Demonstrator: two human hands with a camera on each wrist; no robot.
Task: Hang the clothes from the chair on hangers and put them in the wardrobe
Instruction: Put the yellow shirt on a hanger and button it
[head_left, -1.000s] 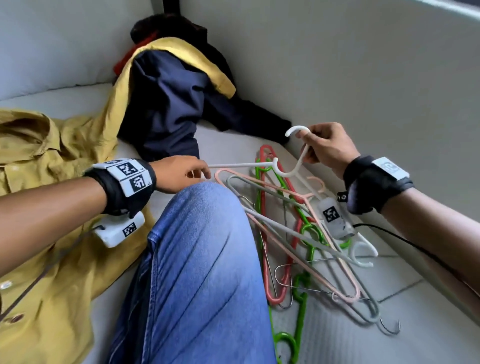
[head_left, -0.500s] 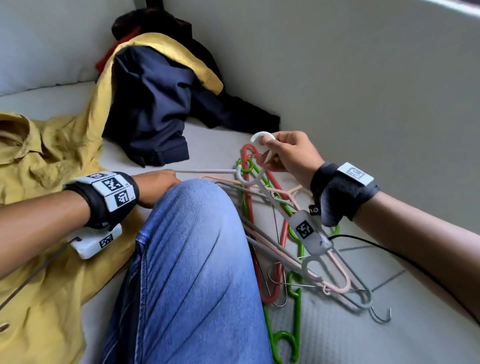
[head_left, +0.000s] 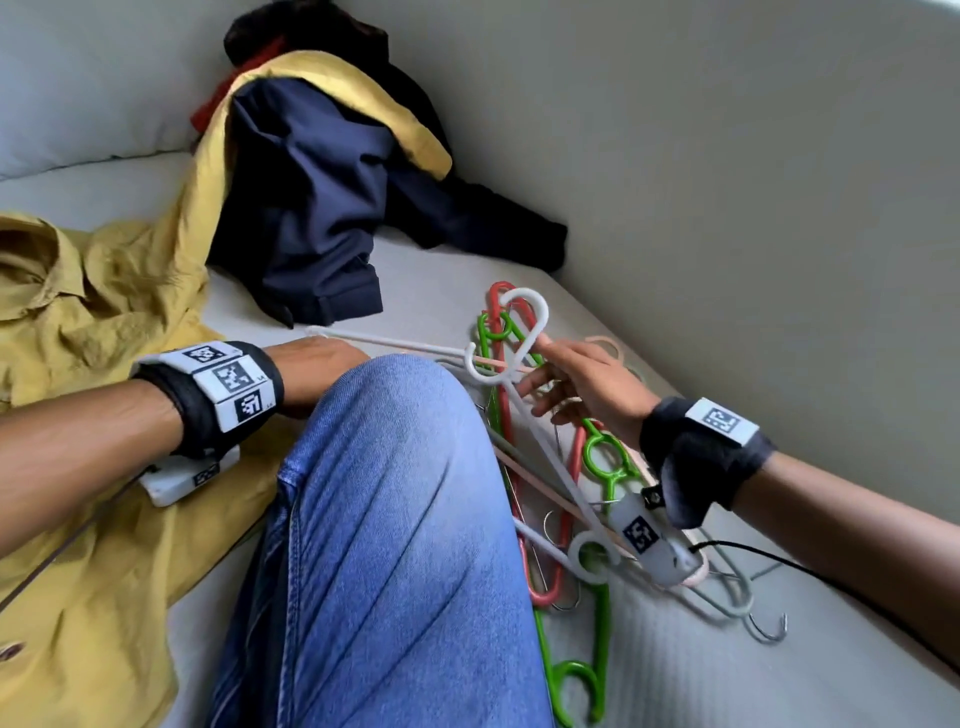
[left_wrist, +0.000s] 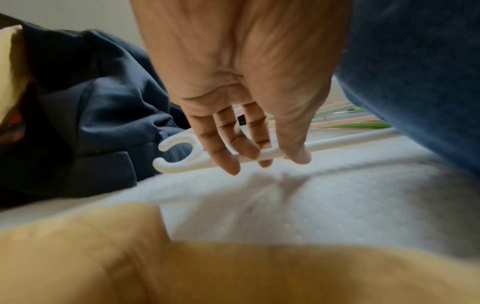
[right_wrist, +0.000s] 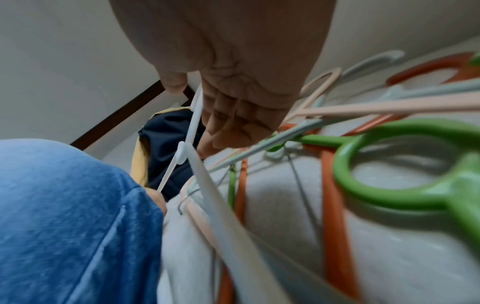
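Observation:
A white plastic hanger (head_left: 389, 341) lies across my raised knee. My left hand (head_left: 322, 364) is half hidden behind that knee; the left wrist view shows its thumb and fingers (left_wrist: 249, 152) pinching one arm of the white hanger (left_wrist: 176, 166) near the notched end. My right hand (head_left: 576, 374) hovers at the hook end with relaxed, spread fingers, the index tip touching the hook. In the right wrist view the white hanger (right_wrist: 210, 185) runs between thumb and loose fingers (right_wrist: 233, 115) without a firm grip. A yellow shirt (head_left: 93, 291) is spread at the left.
A navy garment (head_left: 311, 208) and other dark clothes are heaped in the far corner. A tangle of green (head_left: 602, 457), red (head_left: 498, 415), pink and grey hangers lies under my right hand. My denim-clad knee (head_left: 395, 519) fills the middle. A grey wall (head_left: 727, 208) closes the right side.
My right hand carried the hanger's hook down and to the left, then loosened from a pinch to spread fingers. My left hand kept its hold on the hanger's arm.

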